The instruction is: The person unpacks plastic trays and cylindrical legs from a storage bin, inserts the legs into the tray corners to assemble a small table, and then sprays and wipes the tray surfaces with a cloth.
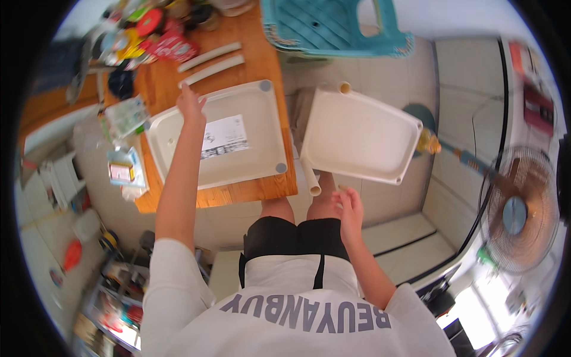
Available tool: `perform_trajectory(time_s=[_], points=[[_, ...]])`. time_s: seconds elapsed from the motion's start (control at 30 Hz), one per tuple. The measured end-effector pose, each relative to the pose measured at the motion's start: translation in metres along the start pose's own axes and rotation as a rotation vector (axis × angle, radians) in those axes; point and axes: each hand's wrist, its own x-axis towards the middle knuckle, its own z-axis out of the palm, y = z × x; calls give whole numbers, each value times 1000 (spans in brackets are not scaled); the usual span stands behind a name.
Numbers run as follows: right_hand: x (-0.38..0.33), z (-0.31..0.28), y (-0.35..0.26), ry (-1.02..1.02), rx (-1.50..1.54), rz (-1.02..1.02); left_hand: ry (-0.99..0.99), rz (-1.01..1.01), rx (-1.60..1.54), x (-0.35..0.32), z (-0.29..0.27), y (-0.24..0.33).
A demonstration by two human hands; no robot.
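My left hand reaches over a shallow cream plastic tray on the wooden table. Its fingertips meet the near end of a white tube, with the thumb held apart. A second white tube lies parallel just beyond. A paper sheet with dark print rests in the tray. My right hand hangs by my right thigh, fingers loosely bent and apart, with nothing plainly held. Close to it is a cream shelf with a tube leg at its near left corner and another at the far edge.
Bags and jars crowd the far left of the wooden table. A teal plastic stool stands beyond it. Right of the shelf are a bottle of yellowish liquid and a standing fan. Packages sit by the table's left edge.
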Motion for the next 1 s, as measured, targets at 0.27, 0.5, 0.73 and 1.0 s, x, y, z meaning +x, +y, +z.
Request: perform_trajectory(time_s=[0.27,0.5,0.73,1.0], points=[[87,23,46,-285,730,703,-1005,179,751,-197,28,-100],[115,60,81,-402,1485,1036,-923,348,1185,-191,106,-177],[112,23,90,-200,1242,1223,-969,-76,994,-179,90,-242],[114,-10,94,-114,685,1129,-804,191,1047,-236,90,-269]])
